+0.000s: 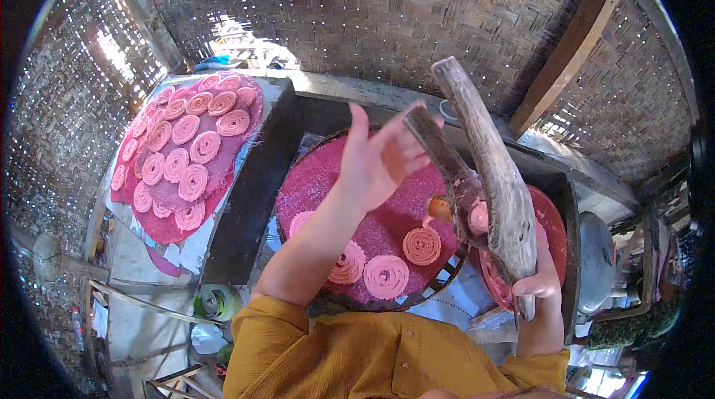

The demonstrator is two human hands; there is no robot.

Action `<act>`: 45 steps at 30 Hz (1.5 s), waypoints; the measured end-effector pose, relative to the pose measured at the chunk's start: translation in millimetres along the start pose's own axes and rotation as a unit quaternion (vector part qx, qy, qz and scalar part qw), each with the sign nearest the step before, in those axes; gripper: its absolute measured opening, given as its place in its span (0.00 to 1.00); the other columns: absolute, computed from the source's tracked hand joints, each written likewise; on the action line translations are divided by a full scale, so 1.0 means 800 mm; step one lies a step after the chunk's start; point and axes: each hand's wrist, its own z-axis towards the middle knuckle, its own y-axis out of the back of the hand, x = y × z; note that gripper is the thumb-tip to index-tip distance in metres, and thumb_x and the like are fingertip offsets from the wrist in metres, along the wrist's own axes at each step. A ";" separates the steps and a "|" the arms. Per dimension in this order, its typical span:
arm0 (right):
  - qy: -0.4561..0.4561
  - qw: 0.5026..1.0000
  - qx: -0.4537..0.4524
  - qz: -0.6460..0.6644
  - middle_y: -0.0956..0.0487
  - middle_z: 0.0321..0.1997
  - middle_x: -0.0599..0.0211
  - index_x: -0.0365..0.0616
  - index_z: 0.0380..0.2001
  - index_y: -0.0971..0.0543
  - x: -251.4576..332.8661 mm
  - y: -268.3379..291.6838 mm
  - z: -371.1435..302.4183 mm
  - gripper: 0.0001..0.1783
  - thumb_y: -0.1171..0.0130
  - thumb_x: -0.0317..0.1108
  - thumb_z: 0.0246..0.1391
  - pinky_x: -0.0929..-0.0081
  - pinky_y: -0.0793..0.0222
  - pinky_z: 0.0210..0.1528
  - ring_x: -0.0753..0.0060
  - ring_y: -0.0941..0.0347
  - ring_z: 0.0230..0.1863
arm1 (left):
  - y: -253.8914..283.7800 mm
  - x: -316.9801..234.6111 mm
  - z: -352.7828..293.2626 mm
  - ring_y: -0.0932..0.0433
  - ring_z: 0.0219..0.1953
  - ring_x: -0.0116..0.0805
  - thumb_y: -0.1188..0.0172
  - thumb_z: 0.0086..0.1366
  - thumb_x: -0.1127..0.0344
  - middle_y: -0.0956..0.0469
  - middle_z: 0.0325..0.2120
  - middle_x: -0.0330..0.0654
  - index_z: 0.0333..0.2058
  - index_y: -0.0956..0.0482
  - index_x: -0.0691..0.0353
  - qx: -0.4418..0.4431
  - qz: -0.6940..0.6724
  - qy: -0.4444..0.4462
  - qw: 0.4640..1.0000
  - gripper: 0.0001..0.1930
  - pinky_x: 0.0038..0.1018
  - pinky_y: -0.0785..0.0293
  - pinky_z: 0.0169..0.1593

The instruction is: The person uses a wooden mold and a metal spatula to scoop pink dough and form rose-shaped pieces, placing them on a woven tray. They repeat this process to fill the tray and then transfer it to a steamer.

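Observation:
My right hand grips the lower end of a two-armed wooden press, tilted above a round tray. Between its spread arms sits a lump of pink dough. An orange-brown nozzle sticks out toward the tray, where a strand runs down to a pink coil of dough. My left hand is open, fingers spread, close to the tip of the shorter arm; whether it touches the wood I cannot tell. Several coils, including a pale pink one, lie along the tray's near side on magenta cloth.
On the left, a magenta cloth on a board carries several pink coils. A red basin with pink dough stands at the right, beside a grey lidded pot. A dark wooden frame surrounds the tray; woven walls rise behind.

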 end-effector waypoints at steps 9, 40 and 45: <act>-0.048 0.997 0.053 -0.015 0.26 0.30 0.66 0.33 0.38 0.30 -0.011 -0.003 0.005 0.38 0.31 0.42 0.18 0.82 0.38 0.33 0.75 0.31 0.30 | -0.044 -0.022 0.029 0.34 0.48 0.48 0.70 0.49 0.26 0.34 0.45 0.48 0.57 0.50 0.48 0.243 -0.112 -0.081 0.960 0.43 0.51 0.52 0.57; -0.079 0.993 -0.042 0.075 0.27 0.34 0.47 0.23 0.44 0.37 0.006 -0.028 -0.082 0.46 0.32 0.35 0.14 0.67 0.30 0.32 0.57 0.28 0.31 | -0.079 0.025 0.019 0.31 0.30 0.48 0.72 0.53 0.31 0.27 0.23 0.45 0.54 0.42 0.47 0.184 -0.129 -0.011 0.974 0.36 0.39 0.34 0.37; -0.076 0.994 -0.016 0.079 0.26 0.32 0.53 0.24 0.41 0.34 -0.016 -0.001 -0.097 0.43 0.32 0.34 0.14 0.72 0.31 0.30 0.63 0.27 0.29 | -0.081 0.045 0.018 0.31 0.29 0.48 0.72 0.53 0.30 0.28 0.21 0.44 0.54 0.42 0.47 0.167 -0.141 0.012 0.976 0.37 0.39 0.34 0.37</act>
